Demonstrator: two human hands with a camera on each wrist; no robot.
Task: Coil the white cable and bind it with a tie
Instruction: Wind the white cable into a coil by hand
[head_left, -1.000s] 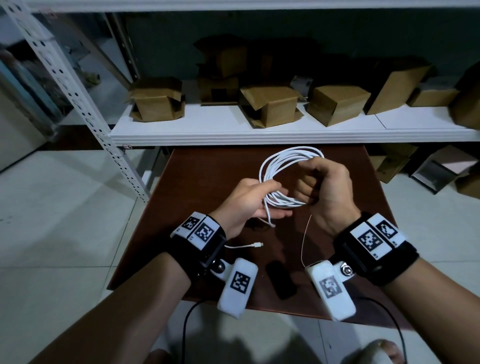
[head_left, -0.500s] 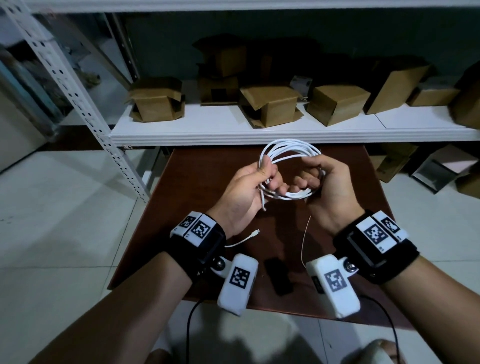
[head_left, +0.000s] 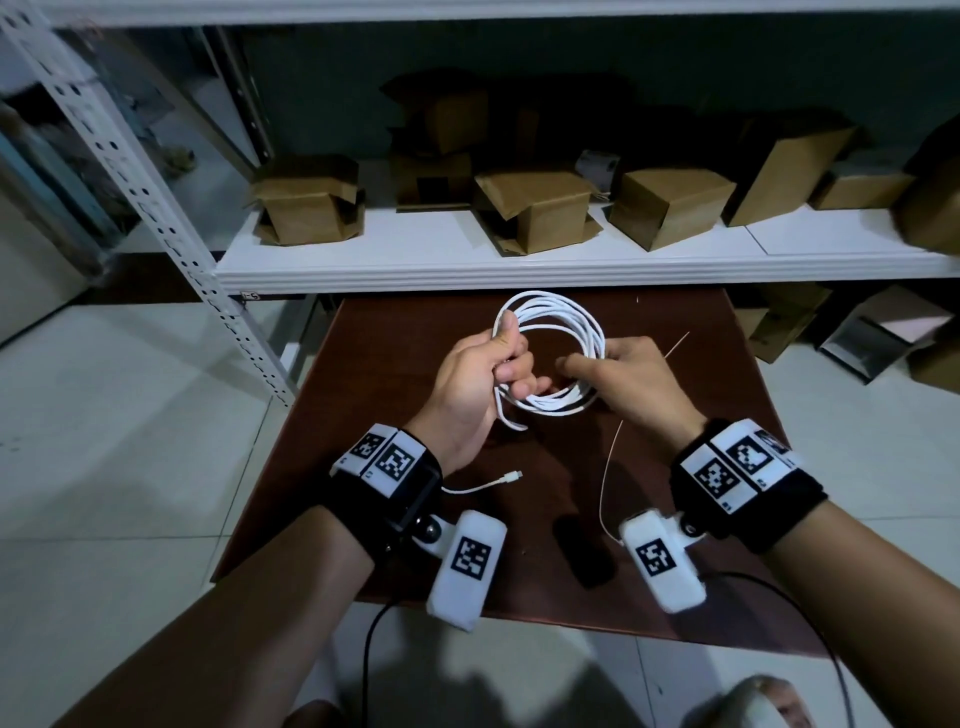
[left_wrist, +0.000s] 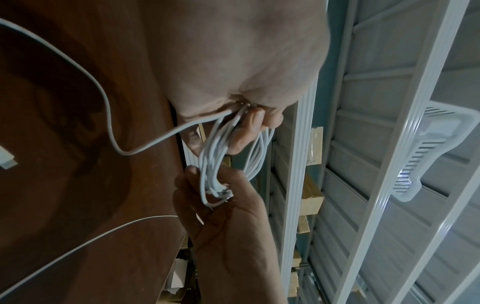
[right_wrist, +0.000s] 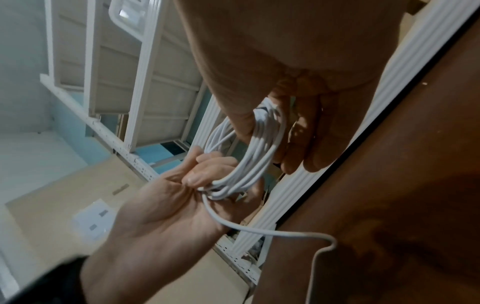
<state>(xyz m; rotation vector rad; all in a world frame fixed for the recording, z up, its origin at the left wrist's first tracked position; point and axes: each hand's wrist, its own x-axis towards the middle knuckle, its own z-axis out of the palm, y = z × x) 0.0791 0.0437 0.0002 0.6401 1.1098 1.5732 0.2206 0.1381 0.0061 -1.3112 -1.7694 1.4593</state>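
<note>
The white cable (head_left: 558, 312) is wound into a round coil of several loops, held above the brown table (head_left: 384, 364). My left hand (head_left: 511, 358) grips the coil's left side with curled fingers. My right hand (head_left: 592, 358) holds the right side, its thumb pressing the strands (right_wrist: 259, 154) against the fingers (right_wrist: 306, 144). A thin wire tie (head_left: 605, 478) runs under the right hand, one end trailing toward me, the other poking out to the right. The cable's loose tail (left_wrist: 103, 92) drops from the left hand to its connector (head_left: 514, 475) on the table.
A small black object (head_left: 587, 551) lies on the table near its front edge. Behind the table a white shelf (head_left: 467, 270) carries several cardboard boxes (head_left: 540, 208). A perforated metal upright (head_left: 156, 218) stands at left, with tiled floor around.
My hands have drawn apart and the bunched coil has spread into a rounder ring. The right hand moved from a fist at the coil's near side to its right side; the tie's end now sticks out right.
</note>
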